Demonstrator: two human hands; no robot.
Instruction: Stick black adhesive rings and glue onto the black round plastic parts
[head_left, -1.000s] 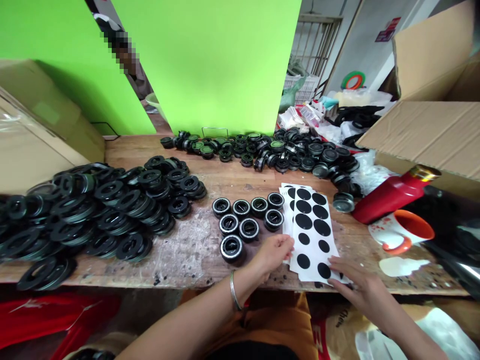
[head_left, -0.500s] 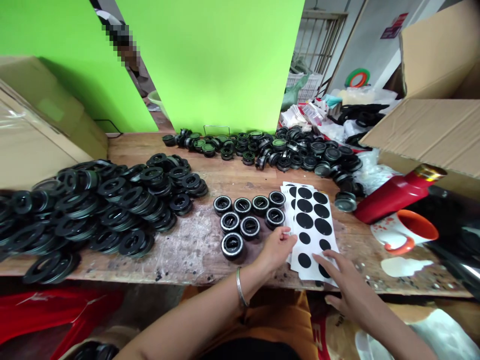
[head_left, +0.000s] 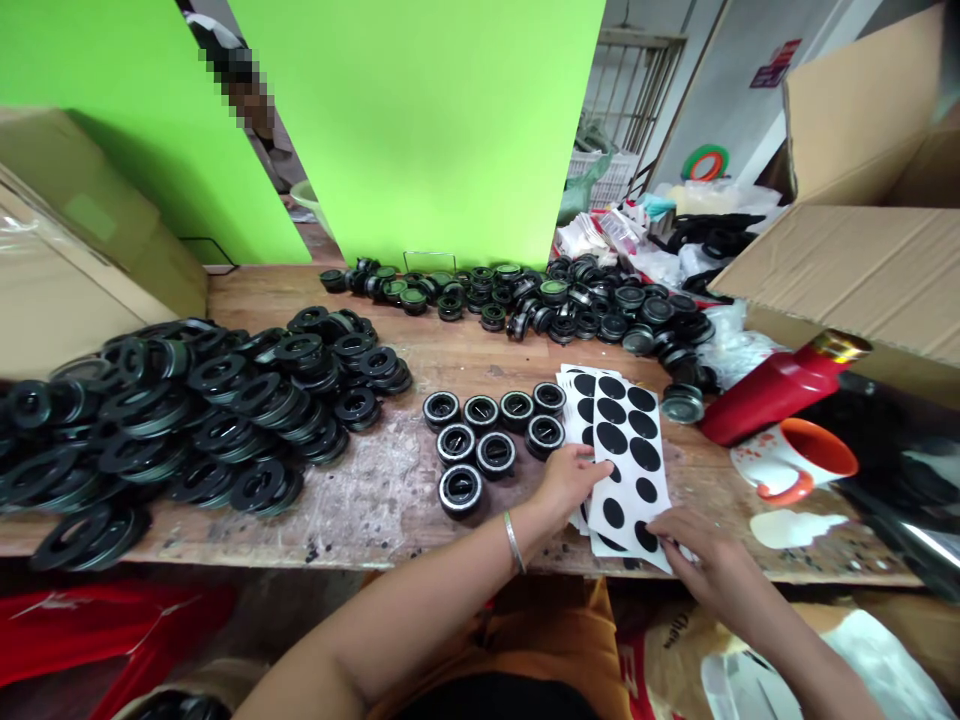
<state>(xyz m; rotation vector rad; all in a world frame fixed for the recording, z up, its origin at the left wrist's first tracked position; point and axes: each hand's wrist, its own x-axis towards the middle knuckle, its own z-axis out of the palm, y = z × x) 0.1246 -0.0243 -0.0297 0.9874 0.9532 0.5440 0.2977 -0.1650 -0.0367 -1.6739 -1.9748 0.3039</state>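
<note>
A white sheet of round black stickers (head_left: 626, 478) lies on a fanned stack of similar sheets (head_left: 579, 400) near the table's front edge. At its left edge is my left hand (head_left: 568, 487), fingers closed on the sheet beside a black dot. My right hand (head_left: 697, 548) pinches the lower right corner between thumb and fingers. Just left of the stack stand several round black parts with silvery rings (head_left: 495, 455), each with a dark centre and a pale slit-like mark.
A large heap of flat black rings (head_left: 255, 400) covers the table's left. More small round black parts (head_left: 555, 300) line the back. On the right are a red bottle (head_left: 780, 390), an orange-lined mug (head_left: 795, 455) and a cardboard box (head_left: 847, 265). Green panels (head_left: 427, 120) stand behind.
My right hand has closed on the sheet's lower right corner. My left hand has moved right onto its left edge. The top sheet has shifted and turned slightly over the stack.
</note>
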